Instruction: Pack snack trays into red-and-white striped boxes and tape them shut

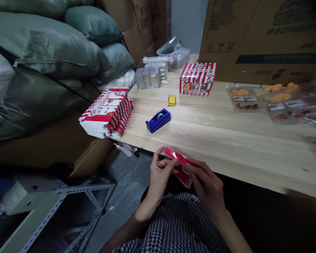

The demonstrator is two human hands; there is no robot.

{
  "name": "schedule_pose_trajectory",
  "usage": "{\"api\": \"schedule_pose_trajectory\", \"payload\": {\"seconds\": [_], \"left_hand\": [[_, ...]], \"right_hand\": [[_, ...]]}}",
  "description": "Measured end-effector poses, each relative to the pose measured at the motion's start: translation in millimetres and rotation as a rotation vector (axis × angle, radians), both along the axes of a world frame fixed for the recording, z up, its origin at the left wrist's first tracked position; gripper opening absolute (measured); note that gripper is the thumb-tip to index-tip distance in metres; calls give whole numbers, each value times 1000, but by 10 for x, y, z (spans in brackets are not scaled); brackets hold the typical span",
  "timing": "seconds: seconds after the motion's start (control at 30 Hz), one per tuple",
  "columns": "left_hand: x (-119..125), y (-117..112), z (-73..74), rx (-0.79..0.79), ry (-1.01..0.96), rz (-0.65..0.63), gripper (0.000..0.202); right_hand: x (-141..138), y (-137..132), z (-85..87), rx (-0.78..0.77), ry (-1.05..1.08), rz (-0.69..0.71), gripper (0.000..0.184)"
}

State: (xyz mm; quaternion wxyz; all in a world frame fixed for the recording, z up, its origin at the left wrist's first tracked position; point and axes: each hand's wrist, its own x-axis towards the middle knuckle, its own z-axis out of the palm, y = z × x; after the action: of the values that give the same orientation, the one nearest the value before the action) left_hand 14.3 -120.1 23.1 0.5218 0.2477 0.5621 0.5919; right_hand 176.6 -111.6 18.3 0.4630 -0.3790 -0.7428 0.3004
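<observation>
Both of my hands hold a small red and white carton (180, 169) just below the front edge of the wooden table (226, 133), above my lap. My left hand (159, 175) grips its left end with thumb and fingers closed on it. My right hand (206, 186) is closed on its right side, fingers over the face. The carton is tilted and looks partly folded. A stack of flat red and white striped cartons (107, 112) lies at the table's left end. One assembled striped box (198, 79) stands further back.
A blue tape dispenser (158, 120) and a small gold packet (171, 100) lie mid-table. Clear plastic trays (151, 75) sit at the back, trays of toy food (274, 100) at the right. Large cardboard boxes (263, 38) stand behind. Green sacks (47, 49) and a metal frame (76, 207) are at left.
</observation>
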Motion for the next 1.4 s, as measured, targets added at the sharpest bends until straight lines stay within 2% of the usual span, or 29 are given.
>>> {"api": "schedule_pose_trajectory", "payload": {"seconds": [0.1, 0.2, 0.23, 0.3, 0.37, 0.43, 0.53, 0.67, 0.73, 0.83, 0.93, 1.03, 1.27, 1.4], "left_hand": [[-38, -17, -72, 47, 287, 74, 59], [-136, -52, -35, 254, 800, 221, 53], [-180, -58, 1, 364, 971, 198, 51], [-272, -44, 81, 575, 1219, 29, 46], [-358, 9, 151, 688, 1319, -150, 43], [-428, 91, 208, 697, 1292, -252, 38], [-503, 216, 312, 587, 1102, -360, 35], [-548, 287, 460, 360, 703, -750, 40], [-543, 269, 484, 273, 588, -887, 36], [-513, 218, 452, 235, 560, -927, 34], [-484, 189, 408, 277, 588, -959, 33], [-473, 207, 408, 328, 636, -986, 31], [-469, 302, 453, 405, 787, -1088, 26], [-466, 345, 462, 361, 844, -1183, 26]], "right_hand": [[17, 22, 30, 8, 10, -1, 40], [46, 60, 73, -12, 12, 18, 38], [56, 75, 91, -22, 16, 29, 37], [76, 106, 131, -44, 24, 54, 36], [96, 136, 173, -53, 20, 74, 37], [125, 159, 215, -54, 16, 96, 38], [195, 172, 275, -70, 29, 133, 34], [310, 127, 321, -148, 43, 187, 31], [355, 85, 318, -202, 46, 210, 30], [398, 18, 299, -299, 31, 205, 29], [422, -31, 280, -441, 5, 198, 38], [434, -50, 252, -555, 27, 203, 36], [441, -30, 178, -662, 70, 180, 37], [436, 0, 171, -675, 77, 180, 34]]}}
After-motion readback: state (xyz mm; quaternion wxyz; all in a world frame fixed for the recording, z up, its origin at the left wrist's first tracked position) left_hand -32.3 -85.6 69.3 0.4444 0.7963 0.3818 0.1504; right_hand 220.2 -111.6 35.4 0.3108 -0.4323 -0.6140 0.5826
